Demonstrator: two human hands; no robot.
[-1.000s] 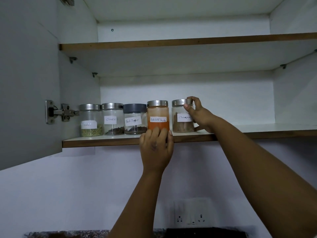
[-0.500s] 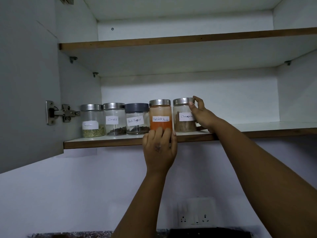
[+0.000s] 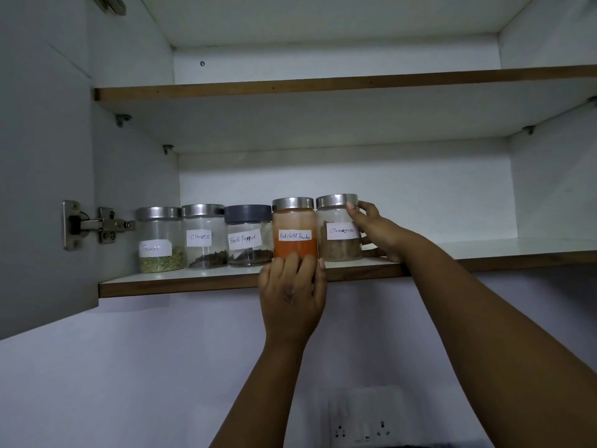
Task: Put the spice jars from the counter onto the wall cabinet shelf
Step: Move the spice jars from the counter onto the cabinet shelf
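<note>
Several labelled glass spice jars stand in a row on the lower cabinet shelf (image 3: 193, 281): fennel (image 3: 160, 240), cloves (image 3: 203, 237), black pepper (image 3: 248, 237), red chilli powder (image 3: 293, 221) and cinnamon (image 3: 337, 244). My left hand (image 3: 292, 295) reaches up from below, its fingers against the front base of the red chilli powder jar. My right hand (image 3: 376, 229) curls round the right side of the cinnamon jar, thumb at its lid.
The upper shelf (image 3: 323, 84) holds nothing I can see. The open cabinet door (image 3: 42, 156) with its metal hinge (image 3: 97, 225) hangs at the left. A wall socket plate (image 3: 365, 418) sits low on the wall. Bare shelf extends right of the cinnamon jar.
The view has shifted slightly. Both hands stay on their jars; the cinnamon jar now stands close against the red chilli powder jar.
</note>
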